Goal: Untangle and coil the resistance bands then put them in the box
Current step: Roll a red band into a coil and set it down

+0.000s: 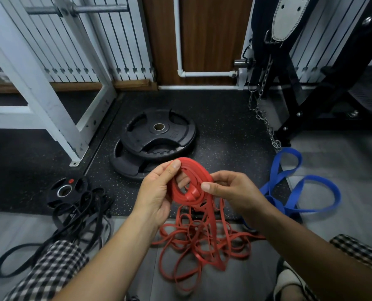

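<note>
Pinching the coiled part of the flat red band (188,181) with the left hand (156,192), thumb over the upper rim, fingers curled beneath. Gripping the coil's right edge with the right hand (230,190), thumb pressed flat. Trailing below in a loose rubbery tangle on grey floor. Limp black bands (72,216) left, wide blue band (289,150) right, round black weight plates (159,137) beyond on speckled mat (224,127).

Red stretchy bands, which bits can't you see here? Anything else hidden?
Head view only.
Coiled red rubber band: inner turns covered by the left hand and right hand gripping it.
Loose red tangle on the floor: strands overlap; band count unclear.
Wide blue rubber band: part hidden behind the right forearm.
Pile of black rubber bands: lower end cut by checked cloth.
Box: nowhere in view.
</note>
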The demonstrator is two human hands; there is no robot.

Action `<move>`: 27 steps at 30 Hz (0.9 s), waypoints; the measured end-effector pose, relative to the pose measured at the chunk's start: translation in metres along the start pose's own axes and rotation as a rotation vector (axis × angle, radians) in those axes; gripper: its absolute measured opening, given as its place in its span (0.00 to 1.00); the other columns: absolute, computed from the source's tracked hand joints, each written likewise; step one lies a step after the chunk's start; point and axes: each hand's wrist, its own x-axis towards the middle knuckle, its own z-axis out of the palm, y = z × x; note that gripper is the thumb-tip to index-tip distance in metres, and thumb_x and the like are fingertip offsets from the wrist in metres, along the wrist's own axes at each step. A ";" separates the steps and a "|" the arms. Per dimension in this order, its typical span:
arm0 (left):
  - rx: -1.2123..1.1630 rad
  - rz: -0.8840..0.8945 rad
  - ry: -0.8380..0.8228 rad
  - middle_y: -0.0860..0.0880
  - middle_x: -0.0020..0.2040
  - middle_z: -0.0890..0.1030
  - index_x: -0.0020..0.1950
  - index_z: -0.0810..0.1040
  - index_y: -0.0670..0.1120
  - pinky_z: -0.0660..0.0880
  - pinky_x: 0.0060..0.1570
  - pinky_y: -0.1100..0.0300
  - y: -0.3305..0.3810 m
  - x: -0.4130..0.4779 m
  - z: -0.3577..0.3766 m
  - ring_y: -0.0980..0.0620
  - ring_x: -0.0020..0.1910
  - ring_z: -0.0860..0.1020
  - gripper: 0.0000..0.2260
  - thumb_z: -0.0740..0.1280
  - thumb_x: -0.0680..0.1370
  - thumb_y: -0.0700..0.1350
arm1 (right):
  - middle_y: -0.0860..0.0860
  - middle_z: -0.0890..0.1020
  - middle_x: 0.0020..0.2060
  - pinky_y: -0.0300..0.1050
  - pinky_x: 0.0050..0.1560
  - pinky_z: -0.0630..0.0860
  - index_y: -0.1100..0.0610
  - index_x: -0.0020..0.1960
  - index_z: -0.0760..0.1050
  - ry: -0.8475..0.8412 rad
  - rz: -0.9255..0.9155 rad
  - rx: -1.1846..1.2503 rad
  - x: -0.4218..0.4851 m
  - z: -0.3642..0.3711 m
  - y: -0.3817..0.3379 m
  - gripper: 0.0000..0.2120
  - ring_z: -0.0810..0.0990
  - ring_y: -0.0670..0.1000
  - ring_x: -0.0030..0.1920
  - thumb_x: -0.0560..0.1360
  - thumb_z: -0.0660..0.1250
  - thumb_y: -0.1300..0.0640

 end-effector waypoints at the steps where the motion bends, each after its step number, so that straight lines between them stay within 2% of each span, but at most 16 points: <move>1: 0.007 -0.002 -0.013 0.48 0.33 0.83 0.44 0.78 0.41 0.79 0.38 0.64 0.000 0.000 -0.001 0.55 0.32 0.81 0.04 0.66 0.73 0.40 | 0.55 0.84 0.39 0.44 0.45 0.80 0.58 0.44 0.80 0.001 -0.007 -0.007 0.000 0.000 -0.001 0.03 0.82 0.50 0.40 0.70 0.70 0.63; 4: 0.022 -0.008 -0.036 0.47 0.34 0.83 0.45 0.78 0.40 0.79 0.39 0.63 0.000 0.000 -0.001 0.54 0.33 0.82 0.07 0.67 0.70 0.42 | 0.54 0.83 0.38 0.43 0.44 0.80 0.58 0.44 0.80 0.010 -0.015 -0.036 0.000 -0.002 -0.002 0.03 0.82 0.51 0.39 0.71 0.70 0.63; 9: -0.014 -0.024 -0.027 0.47 0.34 0.82 0.47 0.78 0.40 0.80 0.37 0.64 -0.003 0.001 -0.003 0.55 0.33 0.81 0.05 0.65 0.75 0.41 | 0.54 0.83 0.38 0.48 0.44 0.80 0.56 0.44 0.79 0.036 -0.100 -0.129 -0.003 0.000 -0.003 0.02 0.82 0.50 0.38 0.73 0.68 0.62; 11: 0.046 -0.006 -0.042 0.47 0.34 0.82 0.47 0.78 0.41 0.80 0.38 0.64 -0.001 0.003 -0.003 0.55 0.33 0.81 0.05 0.65 0.74 0.40 | 0.58 0.83 0.40 0.51 0.45 0.80 0.57 0.45 0.78 0.024 -0.104 -0.164 -0.002 -0.002 -0.004 0.02 0.82 0.52 0.39 0.74 0.68 0.62; 13: 0.226 0.077 -0.065 0.48 0.39 0.83 0.47 0.78 0.44 0.78 0.41 0.65 0.004 0.006 -0.005 0.55 0.37 0.80 0.06 0.68 0.71 0.40 | 0.59 0.83 0.39 0.53 0.44 0.80 0.57 0.45 0.78 0.010 -0.101 -0.222 -0.001 -0.007 -0.006 0.02 0.81 0.54 0.39 0.74 0.67 0.62; 16: 0.745 0.307 -0.169 0.51 0.48 0.82 0.51 0.78 0.52 0.75 0.49 0.67 0.010 0.009 -0.013 0.58 0.46 0.79 0.15 0.73 0.69 0.38 | 0.51 0.80 0.35 0.49 0.44 0.78 0.50 0.42 0.77 -0.034 -0.150 -0.470 0.000 -0.012 -0.009 0.06 0.79 0.48 0.37 0.73 0.69 0.60; 17: 0.895 0.322 -0.243 0.52 0.47 0.82 0.50 0.78 0.54 0.75 0.48 0.66 0.010 0.008 -0.015 0.59 0.45 0.79 0.16 0.75 0.68 0.39 | 0.48 0.78 0.36 0.47 0.45 0.77 0.46 0.40 0.75 -0.053 -0.179 -0.576 0.000 -0.011 -0.009 0.09 0.77 0.46 0.38 0.72 0.69 0.60; 19: 1.043 0.249 -0.361 0.50 0.39 0.81 0.45 0.80 0.53 0.74 0.40 0.65 0.008 0.004 -0.014 0.59 0.36 0.77 0.12 0.76 0.67 0.39 | 0.44 0.76 0.38 0.46 0.47 0.76 0.42 0.37 0.72 -0.084 -0.207 -0.678 -0.001 -0.008 -0.010 0.13 0.76 0.44 0.40 0.72 0.70 0.59; 22: 1.002 0.196 -0.340 0.50 0.31 0.79 0.40 0.81 0.47 0.71 0.32 0.67 0.007 0.002 -0.011 0.60 0.30 0.75 0.06 0.74 0.69 0.37 | 0.44 0.79 0.36 0.43 0.44 0.78 0.44 0.42 0.76 -0.097 -0.190 -0.554 0.000 -0.008 -0.010 0.11 0.78 0.42 0.37 0.70 0.72 0.60; 24: 0.926 0.200 -0.305 0.50 0.31 0.79 0.40 0.81 0.46 0.71 0.32 0.67 0.008 0.001 -0.012 0.59 0.31 0.76 0.05 0.73 0.69 0.37 | 0.46 0.81 0.38 0.43 0.45 0.79 0.50 0.47 0.76 -0.098 -0.136 -0.415 0.001 -0.012 -0.010 0.10 0.80 0.45 0.39 0.69 0.73 0.61; 27: 0.823 0.179 -0.246 0.51 0.32 0.80 0.40 0.81 0.45 0.73 0.33 0.64 0.008 -0.001 -0.012 0.56 0.32 0.77 0.04 0.73 0.69 0.37 | 0.53 0.84 0.42 0.49 0.50 0.80 0.54 0.47 0.77 -0.166 -0.025 -0.308 0.002 -0.015 -0.011 0.10 0.83 0.52 0.43 0.67 0.74 0.60</move>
